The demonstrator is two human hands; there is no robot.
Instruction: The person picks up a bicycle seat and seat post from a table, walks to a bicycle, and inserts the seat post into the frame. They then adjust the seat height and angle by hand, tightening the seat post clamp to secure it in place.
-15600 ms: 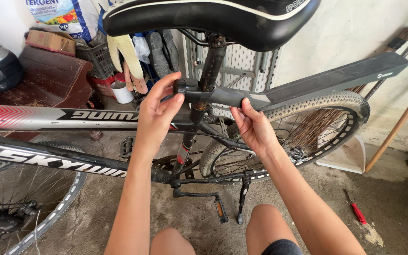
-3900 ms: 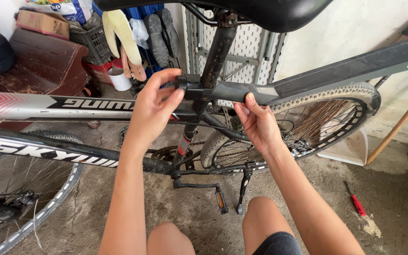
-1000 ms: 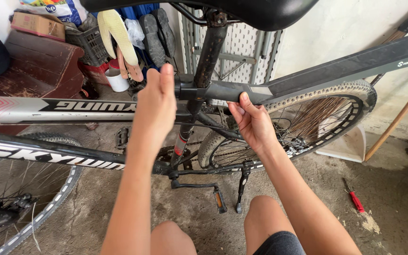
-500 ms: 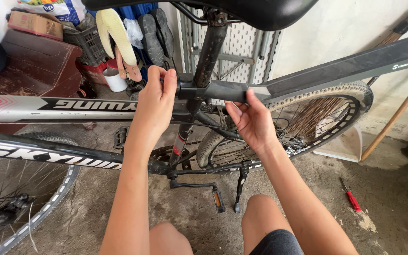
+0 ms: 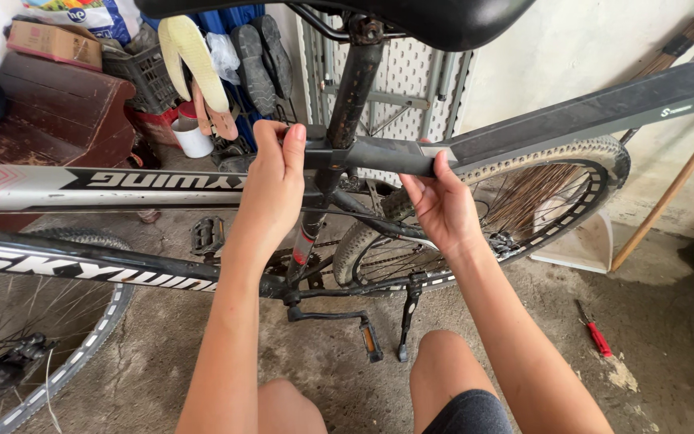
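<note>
Both hands work at a bicycle seat post [image 5: 347,120], seen from above by a person crouching beside the bike. Left hand [image 5: 273,189] wraps its fingers around the clamp end of a black rear mudguard [image 5: 572,120] where it meets the post, thumb tucked behind. Right hand [image 5: 443,205] pinches the mudguard's underside just behind the clamp, fingers closed on its lower edge. Doing this step well likely means keeping the guard lined up straight over the rear tyre [image 5: 540,201] while the clamp is seated squarely on the post, with the right hand holding the blade level as the left sets the fastening. The mudguard is a long, flat, matte black plastic blade, narrow at the clamp and widening toward its far end, which rises up and to the right above the wheel without touching it. A black saddle [image 5: 411,16] sits directly above. The silver and black bicycle frame [image 5: 122,185] runs to the left. A red-handled screwdriver [image 5: 596,337] lies on the concrete floor [image 5: 668,305], well apart from both hands.
</note>
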